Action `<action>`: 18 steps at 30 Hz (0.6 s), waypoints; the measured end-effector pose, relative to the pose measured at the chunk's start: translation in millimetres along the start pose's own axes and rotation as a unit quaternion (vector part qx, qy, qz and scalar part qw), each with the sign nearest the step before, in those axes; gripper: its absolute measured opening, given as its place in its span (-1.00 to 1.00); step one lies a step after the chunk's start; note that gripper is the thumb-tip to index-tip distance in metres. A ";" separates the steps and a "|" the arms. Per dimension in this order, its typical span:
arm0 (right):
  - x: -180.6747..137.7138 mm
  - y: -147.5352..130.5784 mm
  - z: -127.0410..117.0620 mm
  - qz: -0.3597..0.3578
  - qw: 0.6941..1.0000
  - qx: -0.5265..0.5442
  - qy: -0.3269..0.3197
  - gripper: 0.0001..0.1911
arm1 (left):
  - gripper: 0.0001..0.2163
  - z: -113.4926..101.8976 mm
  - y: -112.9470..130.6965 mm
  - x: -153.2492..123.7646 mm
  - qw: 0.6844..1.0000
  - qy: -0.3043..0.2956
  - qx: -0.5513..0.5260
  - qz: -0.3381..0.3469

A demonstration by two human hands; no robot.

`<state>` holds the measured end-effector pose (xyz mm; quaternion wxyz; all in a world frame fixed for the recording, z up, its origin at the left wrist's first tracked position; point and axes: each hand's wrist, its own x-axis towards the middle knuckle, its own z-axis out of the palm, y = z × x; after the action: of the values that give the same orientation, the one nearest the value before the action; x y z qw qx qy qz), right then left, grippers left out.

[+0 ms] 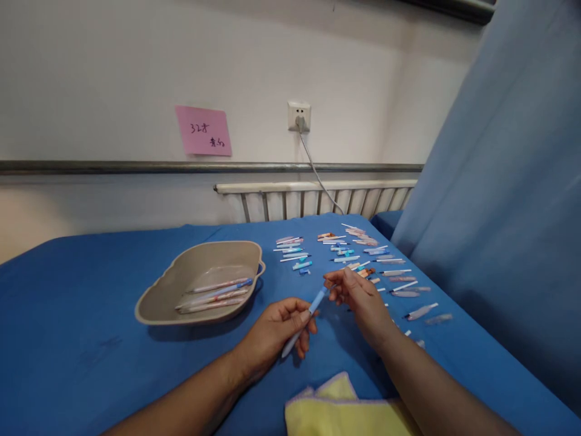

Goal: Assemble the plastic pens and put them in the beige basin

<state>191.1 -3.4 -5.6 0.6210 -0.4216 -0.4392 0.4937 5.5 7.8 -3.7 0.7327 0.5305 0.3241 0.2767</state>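
My left hand (276, 332) pinches the lower barrel of a pale blue pen (305, 321) over the blue table cover. My right hand (358, 297) is closed on the pen's upper end with its fingertips. Just beyond my right hand lie several loose pen parts (363, 254): caps, refills and barrels in white, blue and orange, spread in rows. To the left stands a beige tray (158, 300) with several assembled pens (218, 293) lying in it.
A yellow cloth (345, 412) lies at the near edge between my forearms. A blue curtain (508, 200) hangs on the right. Behind the table are a radiator, a wall socket with a cable (299, 116) and a pink note (203, 130).
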 end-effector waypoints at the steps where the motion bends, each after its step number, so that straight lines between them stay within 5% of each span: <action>1: 0.2 0.1 -0.1 0.002 1.000 0.001 0.008 -0.52 | -0.74 0.1 1.1 -0.3 1.000 -0.002 0.009 -0.002; 6: -0.3 -0.5 0.1 0.018 0.999 -0.016 0.026 -0.53 | -0.73 5.3 18.0 -8.0 0.998 0.019 0.059 -0.002; 11: -1.5 2.7 2.9 0.029 0.999 -0.031 0.018 -0.52 | -0.76 -1.5 63.4 -31.0 0.991 0.062 0.116 0.030; 15: -2.5 6.5 4.9 0.036 0.999 -0.037 0.010 -0.50 | -0.75 -41.9 111.2 -44.1 0.956 0.151 0.246 0.057; 18: -3.9 8.3 6.4 0.035 0.998 -0.054 -0.002 -0.50 | -0.71 -87.6 131.6 -39.9 0.891 0.216 0.398 0.047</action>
<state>182.5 -5.4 -12.4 0.5787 -0.4687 -0.4517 0.4914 -95.4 67.7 109.6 0.3585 0.7193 0.5319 0.2667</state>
